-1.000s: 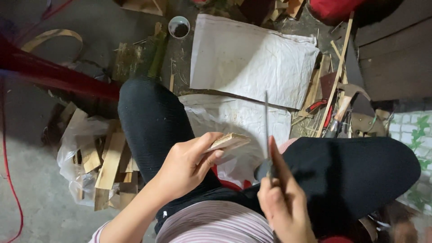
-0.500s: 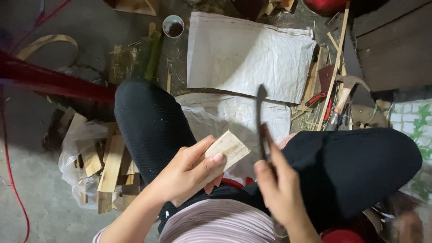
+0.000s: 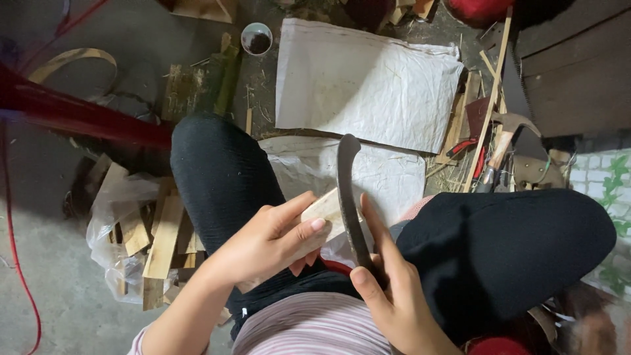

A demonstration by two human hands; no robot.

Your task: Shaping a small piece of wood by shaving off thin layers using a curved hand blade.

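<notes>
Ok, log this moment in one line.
left hand: holds wood piece | right hand: grips curved knife | blade against wood

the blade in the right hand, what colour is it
Dark grey, almost black, curved blade; head view shows it best.

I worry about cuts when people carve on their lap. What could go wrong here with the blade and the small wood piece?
1. The left hand pinches the small wood piece right beside the curved blade; a slip could catch its fingertips.
2. The right hand works the blade above the black-clad thighs, so a miss might strike a leg.
3. The piece is short, so the grip may give.
</notes>
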